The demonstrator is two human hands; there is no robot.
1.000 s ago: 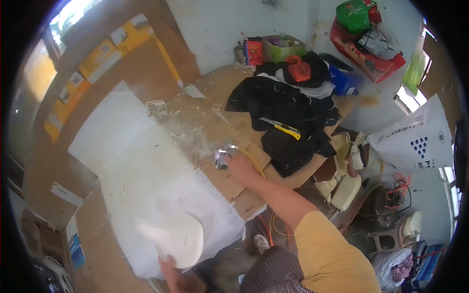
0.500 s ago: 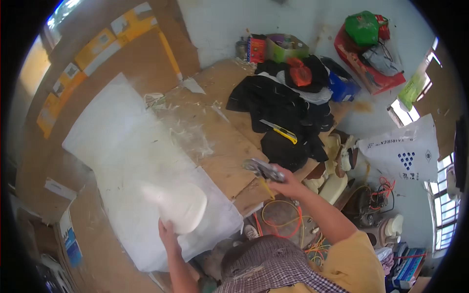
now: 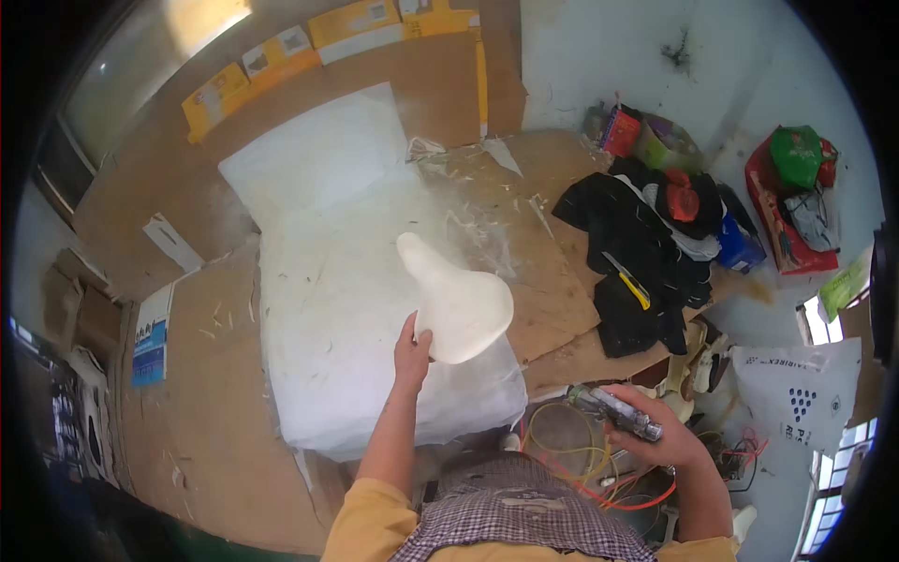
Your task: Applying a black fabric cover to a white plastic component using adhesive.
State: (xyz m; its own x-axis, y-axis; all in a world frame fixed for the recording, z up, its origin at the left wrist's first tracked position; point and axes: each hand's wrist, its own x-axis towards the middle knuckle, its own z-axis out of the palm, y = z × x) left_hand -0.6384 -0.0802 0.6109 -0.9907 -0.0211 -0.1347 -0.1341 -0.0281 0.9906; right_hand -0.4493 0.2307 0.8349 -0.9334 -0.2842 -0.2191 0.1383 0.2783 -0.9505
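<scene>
My left hand (image 3: 410,356) grips the edge of a white, bare bicycle saddle (image 3: 464,314), thumb on top, and holds it above a white sheet (image 3: 328,290). The saddle's narrow nose points away to the upper left, its wide rear to the right. Lower right, my right hand (image 3: 660,431) is closed round a grey metal pistol-shaped tool (image 3: 618,410), whose front end points left. The tool is apart from the saddle, and its exact kind is unclear. My palm hides its grip.
Black cloth (image 3: 646,258) bears a yellow utility knife (image 3: 626,279) at the right. Orange and yellow hoses (image 3: 571,445) coil below the table edge. Cardboard panels (image 3: 365,75) stand behind the sheet. Loose fibres (image 3: 482,234) litter the table. Red and green bags (image 3: 796,187) are far right.
The view has swung left, so the scene sits further right. The right hand and tool have come nearer my body, away from the sheet. The saddle, blurred before, now shows clearly.
</scene>
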